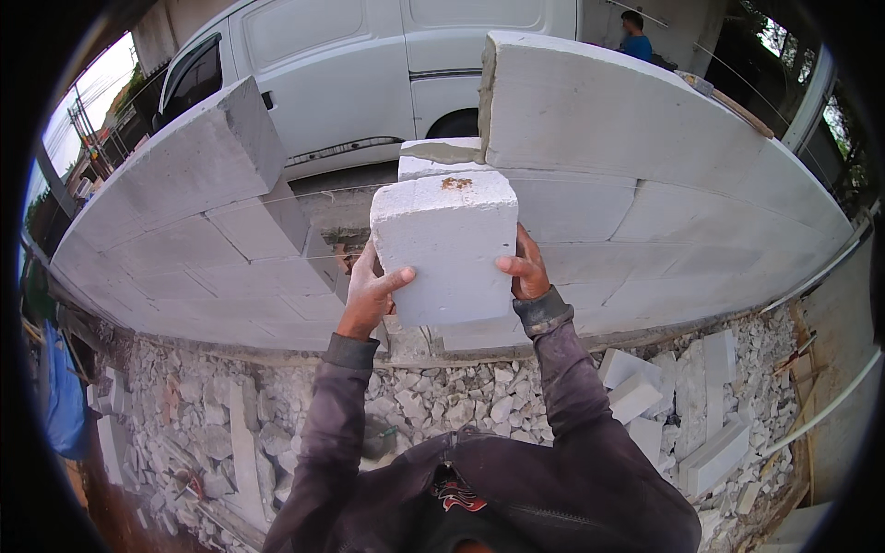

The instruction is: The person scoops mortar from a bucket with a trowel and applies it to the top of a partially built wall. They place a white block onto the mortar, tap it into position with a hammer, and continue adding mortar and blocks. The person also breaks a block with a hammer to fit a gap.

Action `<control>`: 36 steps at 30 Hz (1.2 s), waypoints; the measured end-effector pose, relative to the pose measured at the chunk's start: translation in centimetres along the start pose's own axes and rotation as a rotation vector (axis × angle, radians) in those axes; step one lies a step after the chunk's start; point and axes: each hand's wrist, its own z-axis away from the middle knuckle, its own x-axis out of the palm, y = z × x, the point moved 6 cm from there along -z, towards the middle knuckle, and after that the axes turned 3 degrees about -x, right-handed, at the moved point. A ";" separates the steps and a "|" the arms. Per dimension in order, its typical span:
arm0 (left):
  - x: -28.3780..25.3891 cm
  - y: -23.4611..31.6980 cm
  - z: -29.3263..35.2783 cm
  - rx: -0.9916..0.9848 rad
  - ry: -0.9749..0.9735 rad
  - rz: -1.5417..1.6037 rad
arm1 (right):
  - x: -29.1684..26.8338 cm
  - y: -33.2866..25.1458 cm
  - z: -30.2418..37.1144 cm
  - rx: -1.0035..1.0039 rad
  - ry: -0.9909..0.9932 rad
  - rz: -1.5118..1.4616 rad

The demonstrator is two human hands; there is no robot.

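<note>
A cut white aerated concrete block [446, 253] is held upright between my two hands, in front of the gap in a block wall [710, 217]. My left hand [367, 293] grips its left side, thumb on the near face. On its right side my right hand [527, 267] does the same; the other fingers of both are partly hidden behind it. Brown specks mark the block's top. Just beyond it, grey mortar [442, 153] lies on a lower block, beside the tall upper block [590, 106] on the right.
Thin string lines cross the wall's near face. The wall's left part [184, 166] ends in a stepped edge at the gap. A white van [341, 74] stands behind, with a person [635, 41] at the back right. Rubble [479, 396] and loose block pieces [717, 456] cover the ground below me.
</note>
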 end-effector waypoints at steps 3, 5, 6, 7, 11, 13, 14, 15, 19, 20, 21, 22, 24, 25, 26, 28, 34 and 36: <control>-0.9 0.1 -1.7 0.021 0.026 -0.020 | 0.0 0.2 -2.5 -0.027 -0.039 0.039; -1.3 -0.2 -2.4 0.023 0.013 -0.007 | 0.0 0.6 -3.0 -0.003 -0.040 0.027; -1.5 -0.4 -2.6 0.018 0.015 -0.002 | -0.1 0.7 -3.2 -0.003 -0.033 0.020; -1.7 -0.6 -2.8 0.023 0.016 0.007 | -0.2 0.8 -3.2 0.000 -0.026 0.014; -2.1 -1.4 -3.5 -0.018 -0.009 -0.002 | -0.3 0.9 -3.4 -0.005 -0.002 0.012; -2.2 -1.3 -3.7 0.009 -0.020 0.004 | -0.2 1.2 -3.3 0.047 0.008 0.009; -2.4 -1.3 -3.8 -0.014 -0.001 -0.025 | -0.1 1.2 -3.3 0.047 0.006 -0.005; -2.6 -1.3 -3.9 -0.028 -0.009 -0.020 | -0.1 1.4 -3.2 0.073 0.011 0.017; -3.2 -1.0 -4.6 -0.010 -0.039 -0.026 | -0.5 1.9 -3.1 0.091 0.083 0.040; -3.4 -1.1 -4.7 -0.002 -0.036 -0.027 | -0.8 2.2 -2.9 0.112 0.103 0.053; -3.7 -1.2 -4.9 0.035 -0.024 -0.066 | -0.9 2.2 -2.9 0.083 0.090 0.042; -4.0 -1.2 -5.0 0.083 -0.014 -0.107 | -1.1 2.2 -2.9 0.069 0.075 0.041; -4.6 -1.4 -5.2 0.118 -0.055 -0.158 | -1.8 2.6 -2.6 0.107 0.077 0.024; -4.4 -1.6 -5.2 0.102 -0.108 -0.130 | -2.6 2.6 -2.2 0.112 0.142 0.063; -4.6 -2.3 -5.1 -0.037 -0.204 -0.162 | -3.1 2.8 -1.8 0.158 0.178 0.073; -4.8 -1.5 -4.5 0.023 -0.191 -0.278 | -3.4 2.3 -0.6 0.130 0.151 0.039; -1.0 0.4 2.8 0.106 -0.382 -0.299 | -2.6 0.4 8.4 0.068 0.313 -0.298; 1.0 -0.3 5.3 0.045 -0.359 -0.358 | -2.3 0.1 12.0 0.069 0.398 -0.243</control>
